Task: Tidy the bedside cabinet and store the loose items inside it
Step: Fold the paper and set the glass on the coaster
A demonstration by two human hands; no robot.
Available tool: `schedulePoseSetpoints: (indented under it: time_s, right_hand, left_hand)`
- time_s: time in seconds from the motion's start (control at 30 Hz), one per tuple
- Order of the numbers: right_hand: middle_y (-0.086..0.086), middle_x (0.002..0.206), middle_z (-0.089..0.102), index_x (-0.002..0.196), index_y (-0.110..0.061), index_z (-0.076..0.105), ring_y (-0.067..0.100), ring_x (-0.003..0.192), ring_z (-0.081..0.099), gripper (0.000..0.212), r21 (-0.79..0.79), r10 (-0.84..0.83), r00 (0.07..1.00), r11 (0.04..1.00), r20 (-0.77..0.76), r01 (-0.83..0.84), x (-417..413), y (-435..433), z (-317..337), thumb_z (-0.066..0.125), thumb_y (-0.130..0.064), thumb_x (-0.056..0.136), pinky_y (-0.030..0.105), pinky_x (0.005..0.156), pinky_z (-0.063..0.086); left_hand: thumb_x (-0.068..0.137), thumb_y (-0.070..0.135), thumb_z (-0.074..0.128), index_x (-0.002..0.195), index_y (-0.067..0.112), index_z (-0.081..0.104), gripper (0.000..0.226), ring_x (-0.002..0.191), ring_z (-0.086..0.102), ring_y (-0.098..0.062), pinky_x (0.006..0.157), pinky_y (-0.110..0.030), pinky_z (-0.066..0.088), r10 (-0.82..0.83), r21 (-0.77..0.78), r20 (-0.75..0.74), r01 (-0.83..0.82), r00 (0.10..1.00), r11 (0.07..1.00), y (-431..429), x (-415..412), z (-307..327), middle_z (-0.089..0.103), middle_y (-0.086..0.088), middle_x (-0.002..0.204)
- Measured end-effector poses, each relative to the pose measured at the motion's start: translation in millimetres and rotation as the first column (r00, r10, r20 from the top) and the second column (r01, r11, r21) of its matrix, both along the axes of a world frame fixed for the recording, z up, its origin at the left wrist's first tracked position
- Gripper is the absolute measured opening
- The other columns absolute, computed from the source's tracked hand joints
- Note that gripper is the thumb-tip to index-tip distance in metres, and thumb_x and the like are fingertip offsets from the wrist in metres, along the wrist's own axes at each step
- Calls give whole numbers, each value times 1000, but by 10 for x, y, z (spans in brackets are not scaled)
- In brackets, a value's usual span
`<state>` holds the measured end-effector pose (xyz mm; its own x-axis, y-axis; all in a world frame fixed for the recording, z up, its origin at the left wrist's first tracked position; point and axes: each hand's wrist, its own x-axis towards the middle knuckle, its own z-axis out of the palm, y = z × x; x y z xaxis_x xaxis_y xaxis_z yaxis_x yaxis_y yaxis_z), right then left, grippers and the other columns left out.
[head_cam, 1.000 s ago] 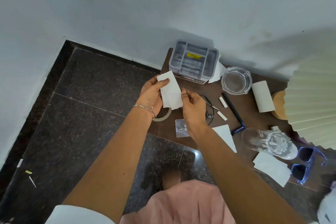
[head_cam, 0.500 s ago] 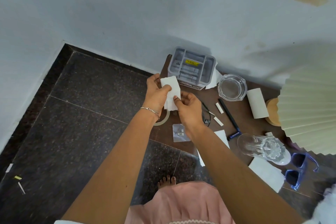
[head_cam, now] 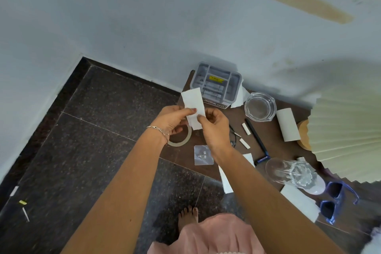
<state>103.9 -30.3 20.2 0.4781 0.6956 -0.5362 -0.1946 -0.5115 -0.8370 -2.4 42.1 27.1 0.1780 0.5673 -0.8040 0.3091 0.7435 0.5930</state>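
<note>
A folded white paper slip (head_cam: 193, 102) stands upright over the left end of the brown bedside cabinet top (head_cam: 266, 136). My left hand (head_cam: 173, 119) pinches its left edge and my right hand (head_cam: 214, 128) pinches its lower right edge. Beneath my hands lie a ring of clear tape (head_cam: 182, 140) and a small clear plastic bag (head_cam: 202, 155) with metal bits in it. More white papers (head_cam: 225, 181) lie near the front edge, partly under my right forearm.
A grey compartment box (head_cam: 217, 84) stands at the back by the wall. To the right are a glass ashtray (head_cam: 260, 106), a white paper roll (head_cam: 287, 125), a black pen (head_cam: 256, 138), a tipped glass (head_cam: 292, 174), blue sunglasses (head_cam: 335, 200) and a pleated lamp shade (head_cam: 348, 130). Dark floor lies left.
The paper has been folded narrower and now stands taller between both hands. The view has tilted up a little, so the cabinet sits lower in the picture.
</note>
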Motion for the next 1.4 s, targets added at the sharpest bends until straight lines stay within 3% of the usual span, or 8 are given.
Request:
schedulePoseSetpoints:
  time_s: [0.13,0.27,0.4,0.53,0.8,1.13,1.27,1.4]
  right_hand:
    - [-4,91,70,91,-22,66,12,85,66,7,37,75,955,995,288,-90,294,64,96,66,-17,85,36,83,56]
    - [-1,87,68,93,-17,67,15,78,62,8,4,177,811,976,558,-216,686,339,232,66,-18,84,36,79,54]
    - [-1,86,68,94,-17,65,17,79,64,7,8,225,713,951,664,-308,1026,656,253,63,-20,87,38,78,53]
    - [3,94,70,102,-13,62,24,85,66,14,-2,290,596,900,749,-436,1265,901,53,60,-21,90,38,78,53]
    - [8,100,68,104,-10,61,29,91,61,17,-44,325,355,788,877,-614,1390,1143,-144,57,-19,91,40,78,49]
    - [2,94,67,100,-17,61,24,86,60,14,-42,264,339,839,903,-542,1437,1065,-229,60,-16,86,36,73,49]
    - [2,95,67,99,-17,60,26,87,59,15,-86,297,333,847,895,-525,1419,1049,-199,60,-16,85,31,68,44]
    - [2,95,66,101,-16,58,28,90,58,18,-151,326,275,848,905,-509,1352,1016,-184,58,-21,84,33,68,45]
  left_hand:
    - [80,16,73,94,12,68,15,78,63,-13,65,-23,49,9,217,54,-20,999,976,133,214,176,71,-5,90]
    - [80,9,73,94,7,66,15,83,62,-17,74,-19,51,-82,484,18,63,996,873,398,535,330,67,-9,91]
    - [80,16,74,98,10,66,21,88,61,-18,84,-28,49,-198,640,-172,262,965,722,688,833,308,68,-9,97]
    - [80,22,73,110,10,66,33,87,62,-17,76,-21,45,-246,697,-429,491,869,522,871,995,104,70,-7,106]
    - [82,22,70,110,13,63,31,83,58,-11,72,-16,42,-98,808,-423,424,901,409,1035,960,-194,70,-4,105]
    - [72,11,71,103,20,65,32,76,63,-4,69,-11,50,-62,845,-326,321,943,428,1067,968,-212,68,8,90]
    - [70,2,68,108,13,63,40,78,57,1,59,2,40,-87,832,-303,308,949,461,1004,1012,-148,63,7,91]
    - [78,-4,56,103,16,58,32,69,70,-19,53,-18,53,-89,728,-56,101,994,679,971,1059,-106,65,-2,104]
